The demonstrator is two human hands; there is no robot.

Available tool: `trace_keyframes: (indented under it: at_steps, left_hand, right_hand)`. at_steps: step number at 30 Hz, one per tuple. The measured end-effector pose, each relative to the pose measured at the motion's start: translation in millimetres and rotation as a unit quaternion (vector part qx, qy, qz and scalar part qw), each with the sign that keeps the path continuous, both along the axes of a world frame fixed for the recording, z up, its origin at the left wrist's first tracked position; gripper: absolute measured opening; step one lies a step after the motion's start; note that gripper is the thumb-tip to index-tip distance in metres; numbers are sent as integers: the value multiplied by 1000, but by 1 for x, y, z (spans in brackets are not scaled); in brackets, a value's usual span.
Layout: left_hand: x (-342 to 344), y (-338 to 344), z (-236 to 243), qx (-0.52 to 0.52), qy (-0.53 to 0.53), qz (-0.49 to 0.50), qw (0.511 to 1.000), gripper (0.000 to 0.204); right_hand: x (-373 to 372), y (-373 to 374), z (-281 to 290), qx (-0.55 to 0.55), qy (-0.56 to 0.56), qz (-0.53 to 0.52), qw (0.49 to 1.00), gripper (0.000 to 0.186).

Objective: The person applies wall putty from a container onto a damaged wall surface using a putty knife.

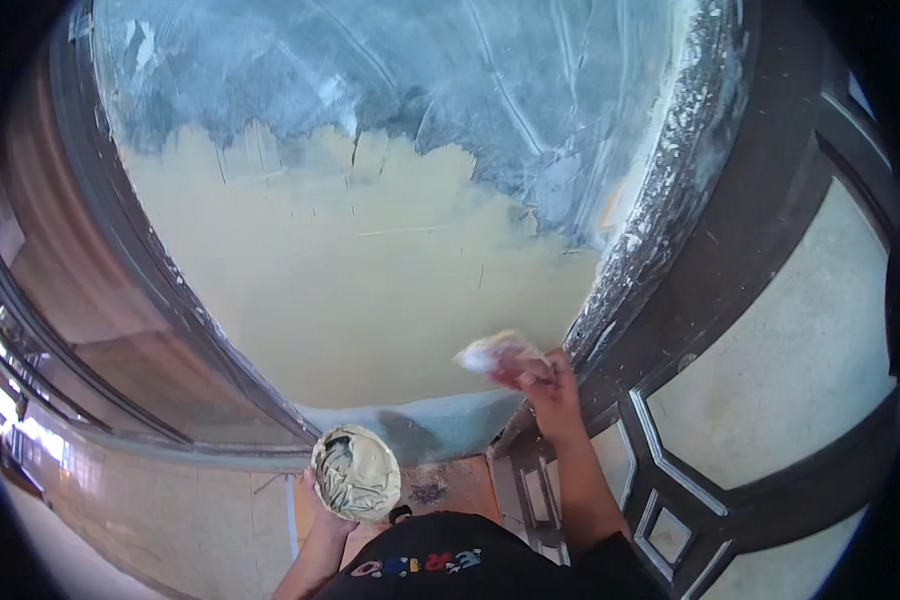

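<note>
My left hand point(320, 516) grips a round tub point(395, 462) from its left side, low in front of my body. Cream-coloured putty point(363, 480) fills the tub, its surface furrowed. Up and to the right, my right hand point(550, 385) is closed around a putty knife point(500, 358), partly smeared by motion. Its wide end, whitish and cream, points left over the wall panel. A smooth cream coat point(360, 270) covers the lower part of that panel. Above it, the blue-grey surface point(270, 75) shows streaks and a ragged border with the cream.
A dark frame edge point(670, 190) spattered with white runs down the panel's right side. To the right stands a dark door with pale inset panes point(785, 350). Brown glossy panelling point(80, 230) lies left, above pale floor tiles point(190, 510).
</note>
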State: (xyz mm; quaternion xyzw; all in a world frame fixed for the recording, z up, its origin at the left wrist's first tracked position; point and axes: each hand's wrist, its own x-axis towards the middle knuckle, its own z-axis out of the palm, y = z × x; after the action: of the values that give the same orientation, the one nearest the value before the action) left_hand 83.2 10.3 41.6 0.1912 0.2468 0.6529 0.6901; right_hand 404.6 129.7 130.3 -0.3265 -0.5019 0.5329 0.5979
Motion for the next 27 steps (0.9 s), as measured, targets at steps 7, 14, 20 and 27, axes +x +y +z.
trace_keyframes:
  at_steps: [7, 14, 20, 27]
  left_hand:
    - [-29, -3, 7, 21, -14, -18, 1000, 84]
    - [-50, -1, 5, 2, -17, -32, 999, 85]
    - [-55, 0, -6, -12, -48, -42, 998, 84]
    - [-43, -4, 7, 4, 8, -42, 999, 84]
  right_hand:
    - [19, 8, 50, 322, -367, -393, 779, 21]
    - [4, 35, 100, 390, -455, -504, 622, 49]
    - [-3, 78, 59, 330, -508, -544, 581, 51]
    - [-5, 67, 82, 354, -462, -568, 582, 48]
